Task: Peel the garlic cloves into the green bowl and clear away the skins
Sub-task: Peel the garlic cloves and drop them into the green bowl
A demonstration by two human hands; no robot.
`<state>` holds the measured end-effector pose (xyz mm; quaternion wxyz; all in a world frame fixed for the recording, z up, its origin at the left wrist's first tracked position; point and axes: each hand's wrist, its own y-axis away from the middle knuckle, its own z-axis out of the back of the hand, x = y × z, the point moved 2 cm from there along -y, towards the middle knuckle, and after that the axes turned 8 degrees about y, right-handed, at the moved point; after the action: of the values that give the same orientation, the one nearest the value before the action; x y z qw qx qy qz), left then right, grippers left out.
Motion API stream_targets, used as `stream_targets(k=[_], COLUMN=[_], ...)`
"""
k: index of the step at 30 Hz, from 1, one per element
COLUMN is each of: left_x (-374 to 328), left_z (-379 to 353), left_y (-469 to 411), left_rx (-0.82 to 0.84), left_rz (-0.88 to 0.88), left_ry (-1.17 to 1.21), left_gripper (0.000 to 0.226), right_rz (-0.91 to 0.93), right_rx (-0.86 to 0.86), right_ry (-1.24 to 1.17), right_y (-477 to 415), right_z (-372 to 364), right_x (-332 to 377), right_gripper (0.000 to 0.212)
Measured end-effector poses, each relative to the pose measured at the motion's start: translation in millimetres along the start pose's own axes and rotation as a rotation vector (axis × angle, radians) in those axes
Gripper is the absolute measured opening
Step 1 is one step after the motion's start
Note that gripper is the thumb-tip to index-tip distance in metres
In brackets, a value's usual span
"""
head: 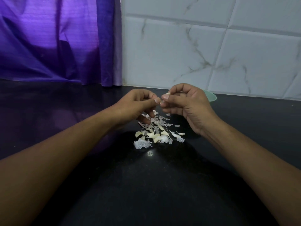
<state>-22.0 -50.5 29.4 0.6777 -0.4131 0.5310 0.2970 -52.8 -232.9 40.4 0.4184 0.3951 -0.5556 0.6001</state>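
**Head view: a hard tug could be scattering garlic**

You are working over the dark worktop, with the green bowl sitting at its back edge behind your right hand. That hand and your left hand are both pinching, fingers curled, a garlic piece above the mid-worktop skins. If you are jerking, it may be missing the bowl.

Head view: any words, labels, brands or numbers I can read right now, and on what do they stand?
None: no text can be read anywhere in this view.
Plain and unmarked: bowl, curtain, tiles, counter.
No marks on the clove pinched between left hand and right hand, nor on the skins.
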Motion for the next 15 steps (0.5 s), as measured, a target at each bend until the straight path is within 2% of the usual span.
stream_targets(k=[3, 8, 15], left_x=[2.4, -2.6, -1.9], left_z=[0.3, 4.4, 4.4], left_y=[1.5, 1.7, -0.1], left_rx=[0.007, -0.091, -0.09], left_rz=[0.016, -0.063, -0.094], left_ry=[-0.001, -0.018, -0.014], left_gripper=[0.011, 0.014, 0.011], right_rz=[0.005, -0.032, -0.037], right_rx=[-0.021, 0.024, 0.012], right_ry=[-0.031, 0.013, 0.05], right_y=[-0.7, 1.7, 1.1], right_z=[3.2, -1.5, -2.1], right_x=[4.8, -0.4, -2.0], right_gripper=[0.016, 0.013, 0.016])
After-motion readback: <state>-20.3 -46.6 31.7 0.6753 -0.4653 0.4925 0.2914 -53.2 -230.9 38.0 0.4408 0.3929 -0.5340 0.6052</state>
